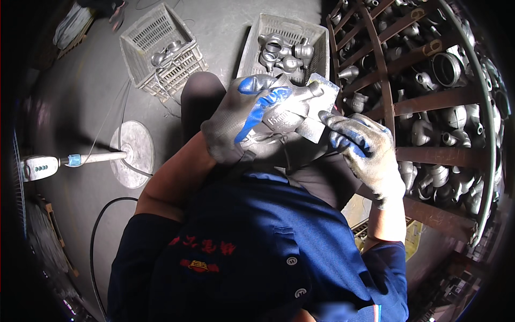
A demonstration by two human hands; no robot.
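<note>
My left hand [228, 121], in a grey work glove with blue patches, is closed around a rounded grey metal casting [284, 119] with raised marks and a short threaded spout. This casting sits above my lap, partly covered by my fingers. Just behind its right side stands a flat, light-grey plate [323, 103]. My right hand [367, 150], gloved the same way, has its fingers curled in, with the fingertips at the plate's right edge. Whether those fingers grip the plate or some small thing is hidden.
Ahead stand a grey plastic crate [249, 52] of metal castings and another crate [134, 59] farther left. A rusty metal rack [386, 91] full of castings rises at the right. Leftward lie a pole on a round base [140, 174] and a black cable [96, 225].
</note>
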